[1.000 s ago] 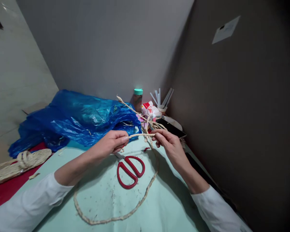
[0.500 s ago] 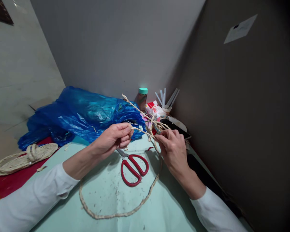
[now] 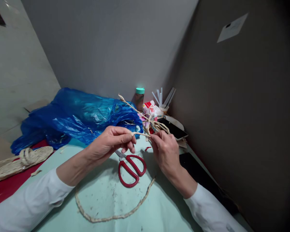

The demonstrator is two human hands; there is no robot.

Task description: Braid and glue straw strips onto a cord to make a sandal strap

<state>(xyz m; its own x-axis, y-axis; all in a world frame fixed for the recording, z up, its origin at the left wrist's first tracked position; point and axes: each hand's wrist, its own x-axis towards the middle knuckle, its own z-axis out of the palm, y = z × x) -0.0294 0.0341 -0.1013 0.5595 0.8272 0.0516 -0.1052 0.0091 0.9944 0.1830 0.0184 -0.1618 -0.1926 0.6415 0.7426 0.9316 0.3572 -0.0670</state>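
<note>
Between my two hands a short stretch of twisted straw cord (image 3: 141, 133) is held taut. My left hand (image 3: 117, 140) pinches one end of it between thumb and forefinger, the other fingers loosely curled. My right hand (image 3: 166, 148) pinches it a little to the right, fingers bent over it. A longer loop of cord (image 3: 116, 217) curves across the pale green table cover (image 3: 103, 199) below. Red-handled scissors (image 3: 132, 170) lie under my hands, their blades partly hidden by my left hand. Behind my right hand is a bundle of loose straw strands (image 3: 157, 124).
A blue plastic bag (image 3: 74, 112) fills the back left. A woven straw sandal sole (image 3: 21, 162) lies on red cloth (image 3: 7, 190) at left. At the back stand a green-lidded jar (image 3: 139, 98), a red-and-white packet (image 3: 152, 109) and a cup of white sticks (image 3: 164, 108). A dark flat object (image 3: 175, 129) lies right.
My left fingers have loosened and spread somewhat while keeping the pinch. The gap between my hands is slightly shorter. The whole view has shifted a little.
</note>
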